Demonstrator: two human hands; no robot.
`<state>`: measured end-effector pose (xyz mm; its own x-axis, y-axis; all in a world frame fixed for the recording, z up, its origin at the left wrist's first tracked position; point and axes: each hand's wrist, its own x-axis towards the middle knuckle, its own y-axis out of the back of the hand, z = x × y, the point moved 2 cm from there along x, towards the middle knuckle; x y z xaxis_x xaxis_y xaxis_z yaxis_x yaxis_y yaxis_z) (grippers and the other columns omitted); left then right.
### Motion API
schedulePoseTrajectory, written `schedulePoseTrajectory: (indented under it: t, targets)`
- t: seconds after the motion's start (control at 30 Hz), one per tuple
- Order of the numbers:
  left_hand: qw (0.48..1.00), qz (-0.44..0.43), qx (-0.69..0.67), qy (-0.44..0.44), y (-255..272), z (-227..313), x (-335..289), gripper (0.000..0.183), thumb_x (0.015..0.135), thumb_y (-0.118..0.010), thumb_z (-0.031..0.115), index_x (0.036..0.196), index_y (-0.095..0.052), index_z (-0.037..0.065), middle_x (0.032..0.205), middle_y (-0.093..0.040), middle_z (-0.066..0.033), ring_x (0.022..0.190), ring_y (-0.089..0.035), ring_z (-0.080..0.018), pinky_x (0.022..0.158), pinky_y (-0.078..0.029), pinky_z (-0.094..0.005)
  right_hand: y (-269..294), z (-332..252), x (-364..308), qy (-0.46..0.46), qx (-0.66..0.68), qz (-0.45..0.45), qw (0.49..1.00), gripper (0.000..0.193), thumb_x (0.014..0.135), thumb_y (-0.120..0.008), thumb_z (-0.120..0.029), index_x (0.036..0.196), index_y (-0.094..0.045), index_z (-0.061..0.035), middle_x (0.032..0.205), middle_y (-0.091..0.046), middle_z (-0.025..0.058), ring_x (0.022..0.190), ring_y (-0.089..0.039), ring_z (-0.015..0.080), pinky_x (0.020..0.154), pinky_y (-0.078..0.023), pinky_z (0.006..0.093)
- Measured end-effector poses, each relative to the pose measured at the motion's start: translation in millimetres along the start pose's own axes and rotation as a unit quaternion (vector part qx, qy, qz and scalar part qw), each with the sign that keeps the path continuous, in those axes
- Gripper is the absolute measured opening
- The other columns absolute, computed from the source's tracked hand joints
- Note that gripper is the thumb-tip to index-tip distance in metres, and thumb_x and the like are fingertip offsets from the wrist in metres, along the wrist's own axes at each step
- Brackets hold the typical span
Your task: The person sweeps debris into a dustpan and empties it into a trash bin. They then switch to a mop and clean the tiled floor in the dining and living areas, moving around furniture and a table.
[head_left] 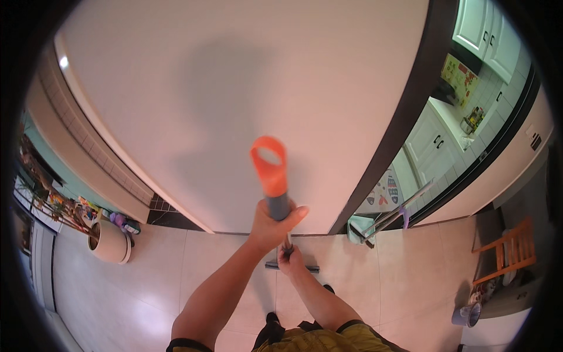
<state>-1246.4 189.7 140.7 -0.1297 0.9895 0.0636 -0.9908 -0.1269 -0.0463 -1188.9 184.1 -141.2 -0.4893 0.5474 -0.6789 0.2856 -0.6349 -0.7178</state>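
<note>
Both my hands are wrapped round a long-handled floor tool with an orange hanging loop and a grey grip at its top. My left hand grips just below the grey sleeve, its thumb pointing right. Lower on the pole, my right hand is closed round a dark section. The tool's head, a narrow grey bar, lies at floor level ahead of my feet; my right hand and wrist cover its middle. Whether it is a mop or a squeegee, I cannot tell.
A pale wall rises close ahead. To the right, a pale green dustpan with upright handles stands by the kitchen doorway. A planter is at left; a wooden chair and a small bin are at right.
</note>
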Motion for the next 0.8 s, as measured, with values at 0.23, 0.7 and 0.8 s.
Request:
schedulePoseTrajectory:
  t: [0.23, 0.7, 0.8]
  targets:
    - [0.988, 0.143, -0.034, -0.049, -10, -16, 56, 0.013, 0.071, -0.056, 0.006, 0.064, -0.045, 0.006, 0.052, -0.043, 0.0005, 0.046, -0.04, -0.0063, 0.044, -0.032, -0.0201, 22, -84, 19, -0.168, -0.292, 0.007, 0.942, 0.03, 0.078, -0.045, -0.031, 0.078, -0.052, -0.0017, 0.069, -0.055, 0.0103, 0.06, -0.055, 0.0193, 0.051, -0.047, 0.029]
    - [0.896, 0.364, 0.249, -0.047, 2, -77, 108, 0.013, 0.073, -0.057, 0.011, 0.082, -0.049, 0.005, 0.072, -0.054, -0.0023, 0.065, -0.051, -0.0115, 0.06, -0.043, -0.0264, 102, -606, -9, 0.034, -0.396, 0.065, 0.915, 0.038, 0.077, -0.04, -0.043, 0.095, -0.046, -0.011, 0.089, -0.054, 0.01, 0.072, -0.049, 0.0222, 0.061, -0.039, 0.0403]
    - [0.898, 0.343, 0.256, -0.101, -22, -72, 133, 0.021, 0.068, -0.059, 0.008, 0.085, -0.047, 0.004, 0.072, -0.052, -0.0047, 0.073, -0.051, -0.0165, 0.067, -0.041, -0.0297, 27, -657, -10, 0.036, -0.558, 0.127, 0.819, 0.035, 0.075, -0.043, -0.037, 0.099, -0.049, -0.0116, 0.089, -0.054, 0.0083, 0.078, -0.048, 0.0194, 0.065, -0.039, 0.0378]
